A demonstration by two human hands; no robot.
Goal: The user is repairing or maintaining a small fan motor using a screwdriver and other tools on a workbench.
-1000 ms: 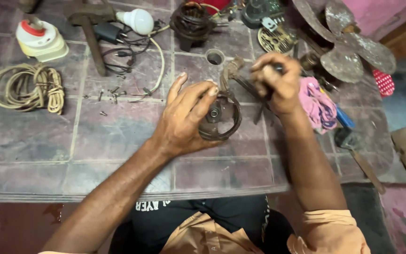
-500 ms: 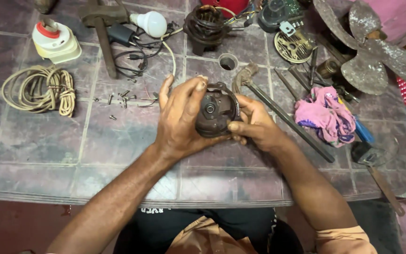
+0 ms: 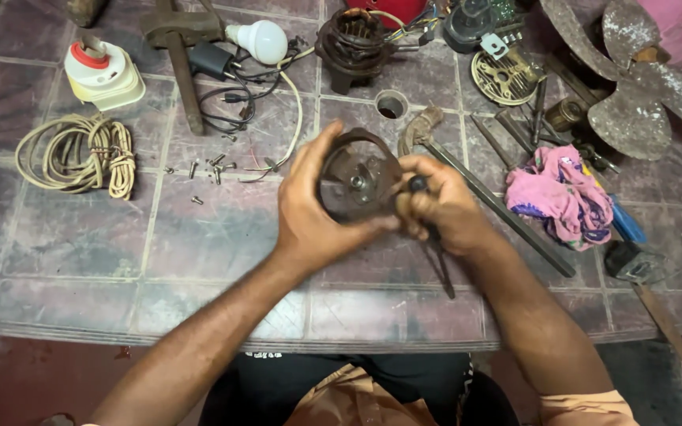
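**Rusty motor cover held over the desk**

The left hand (image 3: 313, 209) was curled around a round, rusty motor cover (image 3: 357, 177), fingers wrapped over its top rim and thumb pressed along its lower edge. The cover was held just above the tiled desk (image 3: 199, 237), near its middle, tilted so that its hollow face and small central hub showed to the camera. The right hand (image 3: 444, 209) was closed in a fist on a dark-handled tool (image 3: 417, 185), touching the cover's right rim; a thin shaft (image 3: 440, 272) ran down from under the fist toward the desk's near edge. Whether the tool's tip met the cover could not be told.

Just behind the right hand lay pliers (image 3: 420, 130) and a long metal bar (image 3: 507, 213) running diagonally to the right. A pink rag (image 3: 562, 193) sat near it, with a hammer (image 3: 641, 272) further right. At the far right rested a rusty fan blade (image 3: 633, 87). Behind the cover stood a wound motor stator (image 3: 353, 43) and a small ring (image 3: 391, 104). To the left were loose screws (image 3: 207, 167), a coiled cord (image 3: 76, 154), a white bulb (image 3: 262, 39) and a white and red fitting (image 3: 100, 71).
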